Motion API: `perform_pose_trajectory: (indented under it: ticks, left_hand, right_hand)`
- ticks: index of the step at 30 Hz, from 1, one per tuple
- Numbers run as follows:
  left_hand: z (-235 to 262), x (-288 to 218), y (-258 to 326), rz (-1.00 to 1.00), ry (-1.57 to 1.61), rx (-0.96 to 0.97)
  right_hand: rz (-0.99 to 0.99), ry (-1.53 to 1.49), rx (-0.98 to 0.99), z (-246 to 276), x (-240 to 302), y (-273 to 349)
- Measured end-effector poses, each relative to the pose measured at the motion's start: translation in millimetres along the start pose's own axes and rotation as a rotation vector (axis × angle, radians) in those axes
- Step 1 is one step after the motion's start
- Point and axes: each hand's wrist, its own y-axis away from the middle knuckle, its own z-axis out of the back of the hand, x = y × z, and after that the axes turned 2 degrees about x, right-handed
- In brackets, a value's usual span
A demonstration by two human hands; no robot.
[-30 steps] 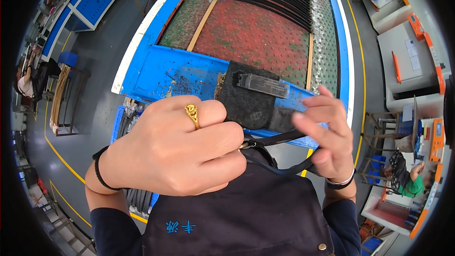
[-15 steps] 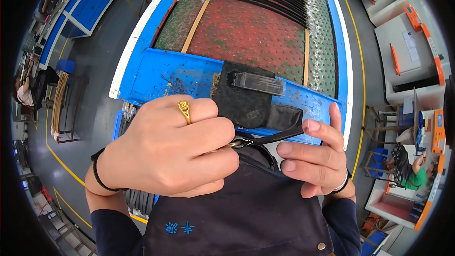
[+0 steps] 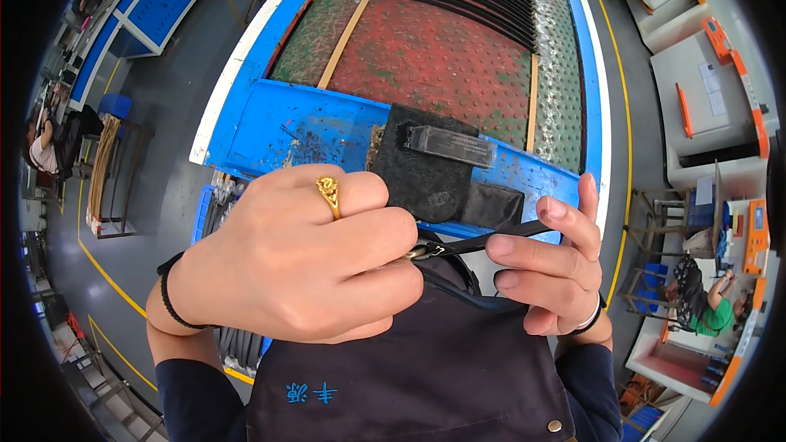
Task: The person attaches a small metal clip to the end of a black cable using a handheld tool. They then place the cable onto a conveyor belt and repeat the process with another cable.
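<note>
The person is holding a thin black strap (image 3: pixel 491 239) stretched between both hands, close above the dark apron (image 3: pixel 426 368) and just in front of the blue bench (image 3: pixel 303 127). Its long axis is running left to right, rising slightly toward the person's right. The left hand (image 3: pixel 303 266), wearing a gold ring (image 3: pixel 329 194), is curled tight around the strap's metal end (image 3: pixel 422 252). The right hand (image 3: pixel 553 266) is pinching the other end, its fingers half open and fanned. A black pad (image 3: pixel 426 172) with a dark bar (image 3: pixel 449 146) is lying on the bench behind. Compared with half a second ago, the right hand's fingers have spread and lifted, while the left hand is keeping its closed grip.
</note>
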Motion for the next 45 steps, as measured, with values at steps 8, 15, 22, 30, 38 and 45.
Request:
perform_pose_trajectory:
  ticks: [8,15,22,30,38,45]
  left_hand:
    - [-2.7,-1.2,0.8,0.004,-0.001,-0.016]
    - [-0.5,-1.7,0.7,0.006,-0.010,0.015]
    - [-5.2,4.8,26.3,0.357,0.042,-0.047]
    - [-23.6,2.1,47.4,0.986,0.466,-0.304]
    - [-25.2,4.1,56.3,0.985,0.505,-0.416]
    - [-21.7,3.1,60.9,0.872,0.321,-0.454]
  right_hand:
    - [-0.094,-0.107,0.035,1.1,-4.3,-1.9]
    - [-0.154,-0.110,0.002,0.4,-9.3,-1.5]
    - [-0.680,0.075,-0.377,-11.1,-73.5,64.3]
    - [-0.835,0.473,0.309,-135.2,-76.8,173.2]
    - [-0.871,0.424,0.226,-116.3,-63.2,160.2]
    - [-0.791,0.379,0.188,-98.8,-83.9,141.8]
